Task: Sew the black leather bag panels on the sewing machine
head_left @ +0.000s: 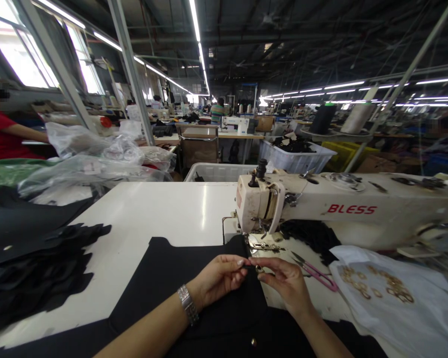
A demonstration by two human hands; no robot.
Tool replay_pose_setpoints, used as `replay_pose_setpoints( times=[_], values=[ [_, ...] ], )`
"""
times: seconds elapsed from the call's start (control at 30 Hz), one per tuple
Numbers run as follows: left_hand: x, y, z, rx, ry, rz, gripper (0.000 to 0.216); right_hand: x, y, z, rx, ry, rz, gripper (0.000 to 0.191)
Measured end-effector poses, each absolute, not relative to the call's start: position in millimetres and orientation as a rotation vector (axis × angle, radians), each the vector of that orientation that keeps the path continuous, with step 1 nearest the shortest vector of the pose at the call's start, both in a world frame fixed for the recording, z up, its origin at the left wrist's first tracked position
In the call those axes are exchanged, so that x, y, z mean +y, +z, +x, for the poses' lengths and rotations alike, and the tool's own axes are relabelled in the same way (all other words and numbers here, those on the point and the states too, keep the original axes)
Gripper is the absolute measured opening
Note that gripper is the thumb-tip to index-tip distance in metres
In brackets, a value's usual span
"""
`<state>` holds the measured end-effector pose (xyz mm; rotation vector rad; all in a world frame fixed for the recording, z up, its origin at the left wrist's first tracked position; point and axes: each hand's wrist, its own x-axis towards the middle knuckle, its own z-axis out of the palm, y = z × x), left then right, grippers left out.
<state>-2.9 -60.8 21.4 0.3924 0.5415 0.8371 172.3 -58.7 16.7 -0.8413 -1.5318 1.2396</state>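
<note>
My left hand (pixel 224 278), with a metal watch (pixel 188 304) on its wrist, pinches a small black strap (pixel 248 267) between thumb and finger. Close against it, my right hand (pixel 283 281) grips a small gold metal ring (pixel 259 269) at the strap's end. Whether the strap passes through the ring, I cannot tell. Beneath both hands lies a large black fabric panel (pixel 164 288), its upper right edge by the sewing machine's needle area. A gold stud (pixel 254 342) shows on the black material near the bottom. The sewing machine (pixel 261 204) stands just beyond my hands.
Pink-handled scissors (pixel 323 279) lie right of my right hand, beside a white plastic bag (pixel 406 318) with several gold rings (pixel 393 288) on it. Stacked black pieces (pixel 41 268) cover the table's left side. A white crate (pixel 220 172) stands behind the table; a person in red (pixel 7 127) is at far left.
</note>
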Motion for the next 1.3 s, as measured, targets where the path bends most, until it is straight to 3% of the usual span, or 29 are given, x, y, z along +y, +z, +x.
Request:
replay_pose_setpoints(
  times=[0.4,0.9,1.17,1.3],
  values=[
    [-61.6,17.7,-1.2,0.56,0.943,0.503,0.028,-59.9,15.0,169.3,-1.525,1.173,-0.929,0.024],
    [-63.2,17.8,6.8,0.728,1.022,0.927,0.024,-62.4,15.6,168.0,-1.514,1.136,-0.981,0.019],
    [-61.4,14.9,9.9,0.865,1.056,0.846,0.03,-67.2,15.8,162.0,-1.764,0.8,-1.011,0.018],
    [-62.2,18.6,9.8,0.883,1.07,0.816,0.029,-66.4,19.1,160.9,-1.644,0.987,-1.046,0.023]
  ],
)
